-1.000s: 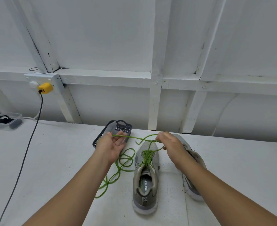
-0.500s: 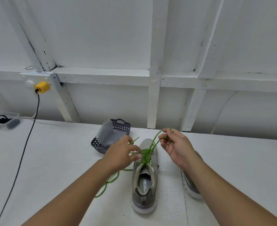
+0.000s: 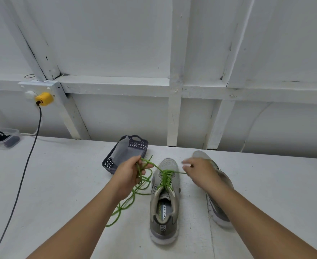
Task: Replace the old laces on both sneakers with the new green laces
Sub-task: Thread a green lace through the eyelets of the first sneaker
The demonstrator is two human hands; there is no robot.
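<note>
One sneaker (image 3: pixel 164 200): green lace (image 3: pixel 165 179) partly threaded.
Other sneaker (image 3: pixel 217 193): lacing hidden by my arm.
Left hand (image 3: pixel 129 174): grips lace.
Right hand (image 3: pixel 200 171): blurred, grip unclear.

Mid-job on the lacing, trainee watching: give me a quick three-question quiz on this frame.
1. True or false: the green lace is threaded through the upright sneaker.
2. Which of the hands grips the bunched slack: A) left hand B) right hand?
3. What lies just beyond the left hand on the table?

Key: 1 true. 2 A. 3 the grey basket; the second sneaker lies on its side, behind the right arm.
</note>
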